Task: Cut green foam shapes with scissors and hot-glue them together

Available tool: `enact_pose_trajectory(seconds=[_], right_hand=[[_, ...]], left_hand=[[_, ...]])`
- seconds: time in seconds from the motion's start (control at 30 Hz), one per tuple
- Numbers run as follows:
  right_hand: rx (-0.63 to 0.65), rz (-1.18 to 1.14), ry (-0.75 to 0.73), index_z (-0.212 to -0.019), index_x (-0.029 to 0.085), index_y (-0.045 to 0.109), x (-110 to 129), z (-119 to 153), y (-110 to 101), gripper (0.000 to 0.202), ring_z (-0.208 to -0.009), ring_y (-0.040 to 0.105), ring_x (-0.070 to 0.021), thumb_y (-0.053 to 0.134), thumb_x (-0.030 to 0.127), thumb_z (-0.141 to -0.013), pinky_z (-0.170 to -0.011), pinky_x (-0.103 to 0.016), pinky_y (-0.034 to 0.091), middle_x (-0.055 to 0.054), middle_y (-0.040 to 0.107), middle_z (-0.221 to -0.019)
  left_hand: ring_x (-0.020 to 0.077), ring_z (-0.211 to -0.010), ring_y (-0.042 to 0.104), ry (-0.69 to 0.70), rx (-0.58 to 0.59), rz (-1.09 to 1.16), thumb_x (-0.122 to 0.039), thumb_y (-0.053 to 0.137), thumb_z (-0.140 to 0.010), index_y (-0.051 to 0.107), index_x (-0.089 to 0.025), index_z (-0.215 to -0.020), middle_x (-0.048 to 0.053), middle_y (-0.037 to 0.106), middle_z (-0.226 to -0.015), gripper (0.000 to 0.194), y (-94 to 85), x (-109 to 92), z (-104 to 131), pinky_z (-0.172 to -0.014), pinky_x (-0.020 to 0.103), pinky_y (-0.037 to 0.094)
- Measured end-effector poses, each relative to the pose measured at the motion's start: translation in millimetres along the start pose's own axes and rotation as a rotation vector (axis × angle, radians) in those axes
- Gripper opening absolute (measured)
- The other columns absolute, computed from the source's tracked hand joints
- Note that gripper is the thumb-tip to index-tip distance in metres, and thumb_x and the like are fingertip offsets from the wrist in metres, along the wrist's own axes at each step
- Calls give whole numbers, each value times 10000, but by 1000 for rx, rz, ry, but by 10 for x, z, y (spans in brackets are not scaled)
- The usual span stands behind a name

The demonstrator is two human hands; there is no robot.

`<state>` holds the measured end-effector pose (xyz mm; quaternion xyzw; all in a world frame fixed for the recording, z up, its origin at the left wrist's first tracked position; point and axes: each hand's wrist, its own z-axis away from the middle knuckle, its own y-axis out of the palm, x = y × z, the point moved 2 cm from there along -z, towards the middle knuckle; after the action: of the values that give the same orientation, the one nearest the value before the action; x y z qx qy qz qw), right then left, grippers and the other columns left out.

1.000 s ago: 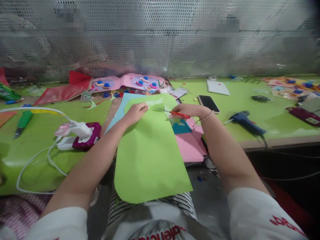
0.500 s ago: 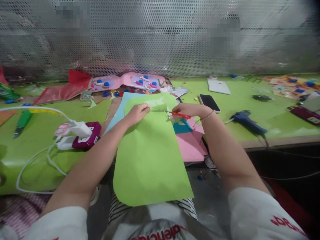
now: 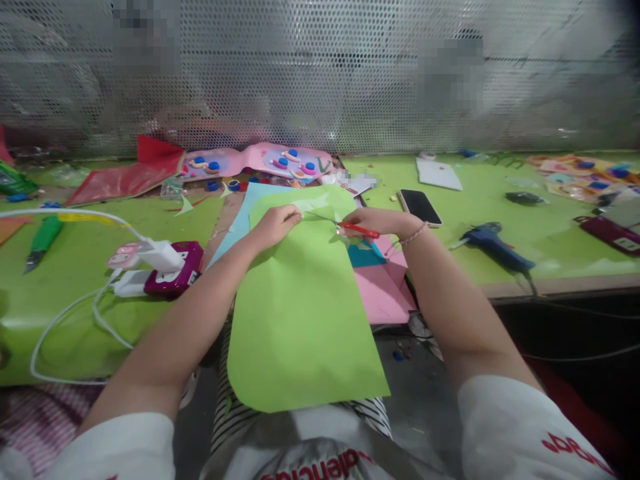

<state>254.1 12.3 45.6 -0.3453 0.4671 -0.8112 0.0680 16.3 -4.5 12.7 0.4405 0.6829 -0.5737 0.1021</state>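
Scissors with slim metal blades and red handles (image 3: pixel 364 231) sit in your right hand (image 3: pixel 376 221), its fingers curled around the grips, the blades pointing left toward your other hand. Your left hand (image 3: pixel 276 227) has its fingertips drawn together over the far part of a large light-green paper sheet with rounded corners (image 3: pixel 305 320); what they pinch is too small to tell. The sheet lies in the middle of the scene, its far end on the work surface and its near end over your black-and-white striped legwear (image 3: pixel 227 417). Pale-green scraps (image 3: pixel 310 202) lie on its far end, between your hands. A light-blue sheet (image 3: pixel 231 230) shows at its far left edge, and a pink sheet (image 3: pixel 383 293) at its right.

To your right, on the green-covered table (image 3: pixel 530 233), a black-screened phone (image 3: pixel 421 207) lies just beyond your wrist, with a dark-blue glue gun (image 3: pixel 496 247) farther right. To your left, white plugs (image 3: pixel 163 257) fill a glossy purple power block (image 3: pixel 187 275), and a green-handled utility knife (image 3: pixel 45 239) lies farther left. Decorated pink panels (image 3: pixel 250 161) line the far side, before a perforated metal screen (image 3: pixel 300 80).
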Motion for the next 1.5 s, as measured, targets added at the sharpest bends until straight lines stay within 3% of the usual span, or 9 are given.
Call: enact_pose_trajectory(seconds=[0.17,0.37,1.13,1.33,1.5], right_hand=[[-10,16,-25,-644,177,501,-35,-12,-8,535,-496,358,-84,542,700,-749,-496,-261,289,16,456,-565],[63,-27,10,-662,183,496,-18,13,8,528,-481,410,-97,540,702,-748,-496,-262,324,12,472,-538],[-18,-7,-9,-619,183,508,-11,15,-26,479,-482,365,-90,605,640,-725,-508,-272,327,13,461,-522],[-117,-125,66,-601,196,446,5,25,-37,509,-443,434,-102,616,662,-714,-492,-277,373,12,454,-502],[-338,-206,150,-660,193,451,12,38,-86,499,-458,448,-93,581,666,-753,-516,-269,402,4,483,-553]], left_hand=[[134,-634,455,0,0,9,-374,456,-862,509,-191,-722,-14,489,-632,237,5,7,0,-639,275,353],[131,-627,441,11,34,31,-384,442,-868,506,-190,-734,-17,470,-632,244,22,-8,4,-641,274,346],[116,-612,430,-10,25,26,-372,455,-861,514,-179,-727,-28,455,-620,242,14,-18,0,-623,260,327],[122,-604,441,-15,-18,-6,-367,456,-866,531,-184,-732,-25,471,-609,239,14,35,-16,-620,261,335],[144,-671,501,-117,-205,-60,-297,492,-845,544,-191,-752,4,569,-684,151,-35,105,-55,-669,273,367]])
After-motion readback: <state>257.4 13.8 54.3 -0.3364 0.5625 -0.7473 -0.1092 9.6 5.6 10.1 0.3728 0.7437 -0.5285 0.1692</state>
